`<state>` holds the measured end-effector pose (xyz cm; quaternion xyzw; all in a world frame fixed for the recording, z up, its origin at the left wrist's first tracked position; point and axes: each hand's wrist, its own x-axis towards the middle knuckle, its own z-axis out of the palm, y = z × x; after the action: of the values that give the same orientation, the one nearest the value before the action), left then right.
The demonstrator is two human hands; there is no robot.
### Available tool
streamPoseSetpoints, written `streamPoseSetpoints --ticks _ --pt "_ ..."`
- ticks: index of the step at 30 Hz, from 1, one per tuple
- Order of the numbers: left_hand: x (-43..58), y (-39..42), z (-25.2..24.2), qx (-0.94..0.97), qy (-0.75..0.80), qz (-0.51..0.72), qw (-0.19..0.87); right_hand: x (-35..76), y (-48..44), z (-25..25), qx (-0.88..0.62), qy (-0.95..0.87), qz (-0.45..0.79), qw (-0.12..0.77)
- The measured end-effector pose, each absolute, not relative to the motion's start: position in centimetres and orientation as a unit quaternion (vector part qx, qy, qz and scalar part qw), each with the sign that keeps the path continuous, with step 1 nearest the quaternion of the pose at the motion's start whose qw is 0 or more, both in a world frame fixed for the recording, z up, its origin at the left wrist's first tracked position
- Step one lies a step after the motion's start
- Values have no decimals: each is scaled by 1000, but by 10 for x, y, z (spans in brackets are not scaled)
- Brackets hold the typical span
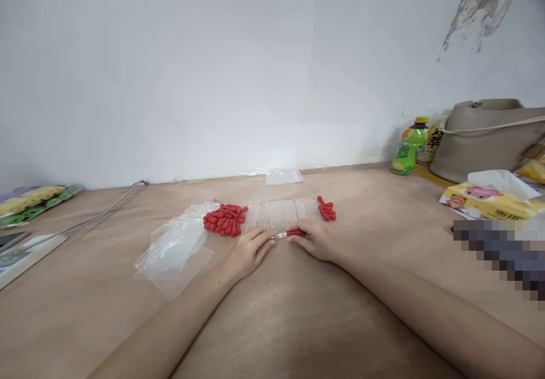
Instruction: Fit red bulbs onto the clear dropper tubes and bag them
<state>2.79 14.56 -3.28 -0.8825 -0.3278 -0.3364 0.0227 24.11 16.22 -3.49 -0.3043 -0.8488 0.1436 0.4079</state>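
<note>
Between my two hands lies a dropper [280,235], a clear thin tube with a red rubber bulb at its right end. My left hand [250,252] is closed on the clear tube end. My right hand [314,240] pinches the red bulb. Just beyond them is a row of clear glass tubes [281,211] side by side on the table. A pile of red rubber bulbs [225,220] sits at the row's left end, and a smaller group of red bulbs [327,209] is at its right end.
Clear zip bags [176,248] are fanned out left of the bulbs. Another bag [284,177] lies by the wall. At right stand a green bottle [409,146], a beige handbag [481,140] and a tissue pack [485,197]. A grey cable [106,211] crosses the left side.
</note>
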Motion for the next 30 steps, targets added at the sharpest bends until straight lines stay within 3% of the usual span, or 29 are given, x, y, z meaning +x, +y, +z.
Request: streamPoseSetpoints --ticks 24,30 --pt "33 143 -32 -907 -296 -290 70 236 157 -39 -219 -891 144 372" --pt "32 145 -32 -893 -313 -318 58 239 158 -34 -276 -855 174 403"
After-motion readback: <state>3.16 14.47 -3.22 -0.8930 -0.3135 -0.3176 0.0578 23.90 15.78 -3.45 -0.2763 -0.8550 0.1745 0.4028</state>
